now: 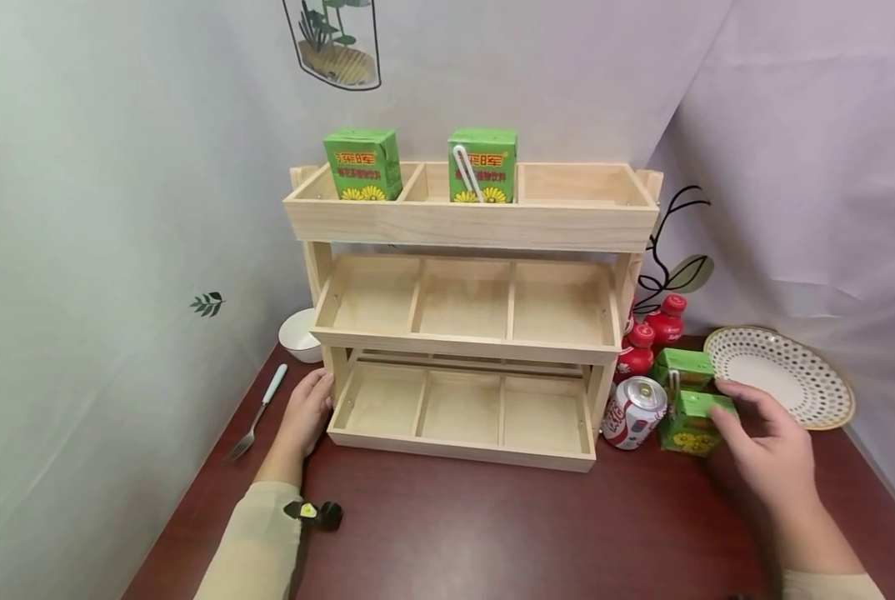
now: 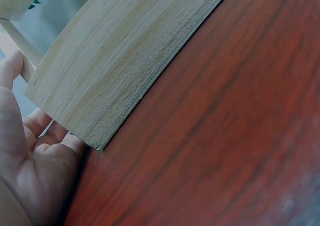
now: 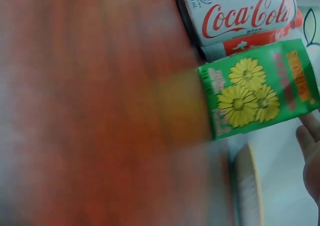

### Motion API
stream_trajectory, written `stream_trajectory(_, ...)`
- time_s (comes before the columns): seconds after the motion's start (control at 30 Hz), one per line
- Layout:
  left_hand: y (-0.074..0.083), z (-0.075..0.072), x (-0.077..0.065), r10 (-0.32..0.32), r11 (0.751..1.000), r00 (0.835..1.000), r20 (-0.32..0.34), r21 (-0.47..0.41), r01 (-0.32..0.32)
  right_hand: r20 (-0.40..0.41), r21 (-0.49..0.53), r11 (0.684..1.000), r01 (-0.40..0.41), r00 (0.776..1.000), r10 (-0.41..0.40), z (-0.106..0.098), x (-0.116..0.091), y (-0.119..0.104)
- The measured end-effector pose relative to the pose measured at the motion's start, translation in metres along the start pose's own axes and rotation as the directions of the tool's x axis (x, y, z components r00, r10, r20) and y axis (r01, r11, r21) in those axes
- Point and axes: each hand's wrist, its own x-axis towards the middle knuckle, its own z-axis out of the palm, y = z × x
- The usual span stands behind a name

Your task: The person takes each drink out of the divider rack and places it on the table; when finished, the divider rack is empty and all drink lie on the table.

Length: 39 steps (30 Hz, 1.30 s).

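Two hands show: the left hand (image 1: 309,410), thumb and fingers apart, beside the three-tier wooden rack (image 1: 466,342); the right hand (image 1: 781,454) at the front chrysanthemum-drink carton (image 1: 692,432), whether clamped I cannot tell.

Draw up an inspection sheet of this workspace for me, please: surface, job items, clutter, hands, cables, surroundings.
Surface: dark reddish-brown table with visible grain.
Job items: three-tier wooden rack; left box and middle box in its top tier; near box and far box to the rack's right. All four are green drink cartons.
Clutter: Coca-Cola can, red bottles and patterned plate at right; white bowl and fork at left.
Hands: left hand at the rack's left side, right hand at the near box; firmness of either grip unclear.
Cables: nothing seen.
Surroundings: pale backdrop with plant prints.
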Motion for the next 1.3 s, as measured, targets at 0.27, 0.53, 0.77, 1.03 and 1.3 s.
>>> stream_trajectory(0.27,0.001,-0.002,-0.002,0.033,0.999,0.999,0.025,-0.017,-0.032,0.071,-0.192,0.915,0.356,0.934,-0.349,0.004,0.028,-0.023)
stream_trajectory(0.53,0.002,-0.004,-0.002,0.019,1.000,0.999,0.027,0.003,-0.019,0.147,-0.132,0.911,0.391,0.917,-0.372,0.009,0.050,-0.053)
stream_trajectory(0.77,0.000,-0.003,-0.002,0.012,1.000,1.000,0.022,0.004,-0.013,0.198,-0.123,0.906,0.406,0.904,-0.378,0.013,0.069,-0.069)
stream_trajectory(1.03,0.000,-0.001,-0.002,0.017,1.000,1.000,0.025,-0.015,-0.016,0.184,-0.086,0.882,0.463,0.878,-0.442,0.021,0.085,-0.093)
stream_trajectory(1.3,0.000,0.000,-0.002,0.016,1.000,1.000,0.023,-0.023,-0.016,0.148,-0.074,0.827,0.558,0.826,-0.544,0.024,0.102,-0.131)
